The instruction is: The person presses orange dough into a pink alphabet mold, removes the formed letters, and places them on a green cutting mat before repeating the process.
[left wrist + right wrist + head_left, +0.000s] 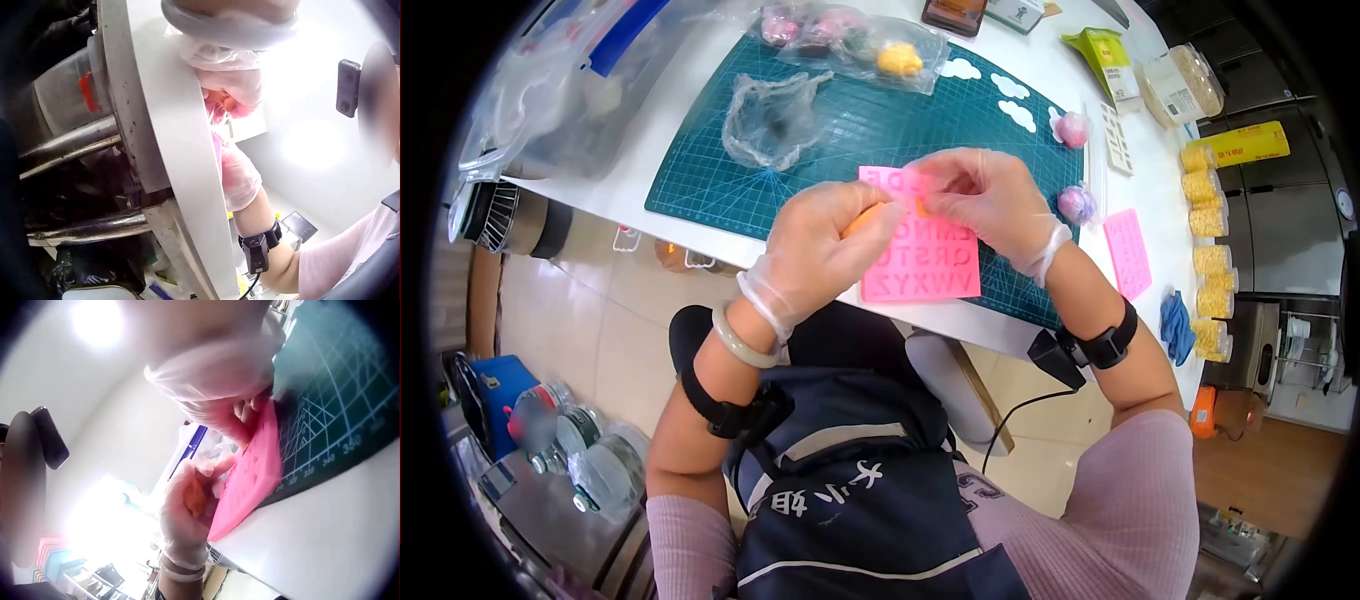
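A pink letter mold (920, 272) lies on the green cutting mat (700, 190) at the table's front edge. My gloved left hand (825, 240) grips an orange lump (863, 219) at the mold's left side; the right wrist view also shows the orange lump (195, 497) in that palm. Over the mold's upper right, my gloved right hand (992, 200) has its fingertips down on the letters, with a bit of orange (922, 207) beside them. In the right wrist view, that hand's fingers touch the pink mold (253, 481).
Bagged colored lumps (900, 59), a crumpled plastic bag (772, 122) and white cloud shapes (1016, 115) lie toward the back. To the right are two marbled balls (1076, 204), a second pink mold (1127, 254), a blue cloth (1176, 327) and stacked jars (1211, 260). A clear bin (560, 110) stands left.
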`<state>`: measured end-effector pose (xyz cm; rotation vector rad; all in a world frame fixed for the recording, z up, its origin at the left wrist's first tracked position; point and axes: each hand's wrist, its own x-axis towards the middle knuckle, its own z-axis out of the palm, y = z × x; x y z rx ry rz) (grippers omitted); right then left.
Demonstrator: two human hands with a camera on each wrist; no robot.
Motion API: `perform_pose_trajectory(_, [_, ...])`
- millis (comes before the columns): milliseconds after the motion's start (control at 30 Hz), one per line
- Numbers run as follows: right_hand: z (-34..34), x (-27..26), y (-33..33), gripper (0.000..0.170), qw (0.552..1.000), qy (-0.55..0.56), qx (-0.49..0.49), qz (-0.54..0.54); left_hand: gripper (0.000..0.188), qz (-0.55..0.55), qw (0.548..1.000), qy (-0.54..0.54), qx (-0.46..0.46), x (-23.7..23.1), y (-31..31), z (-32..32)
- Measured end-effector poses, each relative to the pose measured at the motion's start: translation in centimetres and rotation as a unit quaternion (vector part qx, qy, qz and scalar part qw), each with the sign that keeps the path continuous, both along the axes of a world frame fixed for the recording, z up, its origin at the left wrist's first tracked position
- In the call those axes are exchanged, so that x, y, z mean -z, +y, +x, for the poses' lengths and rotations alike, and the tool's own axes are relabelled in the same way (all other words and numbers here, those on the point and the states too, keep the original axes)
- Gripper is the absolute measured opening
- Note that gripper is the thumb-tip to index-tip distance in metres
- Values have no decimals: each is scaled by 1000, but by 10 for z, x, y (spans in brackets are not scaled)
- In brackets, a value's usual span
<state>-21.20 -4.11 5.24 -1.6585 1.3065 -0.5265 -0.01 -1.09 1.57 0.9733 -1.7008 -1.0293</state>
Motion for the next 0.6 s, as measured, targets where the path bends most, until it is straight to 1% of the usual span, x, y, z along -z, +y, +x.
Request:
perform_pose_trajectory(67, [-1, -3, -4, 33, 1000, -8, 14, 5, 19, -31, 999, -8, -9, 1, -2, -1])
perform_pose_trajectory(133, [-1, -8, -7, 31, 998, -45, -1, 42, 19, -29, 1000, -1, -8, 0, -2, -1])
perform_pose_trajectory(167, [2, -9, -7, 31, 998, -43, -3, 44, 19, -24, 1000, 3, -6, 0, -1, 0])
perform_pose_trajectory(233, [7, -11, -4, 33, 999, 34, -29, 4, 20, -25, 1000, -7, -6, 0, -2, 1])
perform_pose_trajectory(300, [9, -9, -2, 33, 999, 50, -19, -2, 20, -29, 999, -15, -1, -1, -1, 1])
perform_pose_trajectory(367, [8, -12, -1, 34, 997, 68, -10, -16, 20, 0, 1000, -4, 5, -5, -2, 1])
perform_pose_trajectory(400, [9, -13, -2, 36, 997, 73, -7, -11, 20, -4, 1000, -1, 3, -5, -2, 0])
perform_pose_trajectory(467, [10, -13, -5, 38, 997, 79, -8, -7, 22, -6, 1000, 27, -11, -4, -1, 1])
perform_pose_trajectory(500, [9, -13, -8, 35, 998, 0, 32, 52, 22, -7, 999, 29, -15, -3, -1, 2])
perform_pose_trajectory(533, [9, -13, -10, 33, 988, -78, 74, 111, 19, -31, 999, 23, -5, -1, -3, 3])
perform_pose_trajectory(567, [11, -13, -11, 33, 988, -76, 73, 114, 16, -54, 998, 15, 8, 1, -3, 4])
perform_pose_trajectory(600, [14, -14, -12, 30, 995, -3, 56, 77, 16, -50, 999, 16, 9, 1, -2, 4])
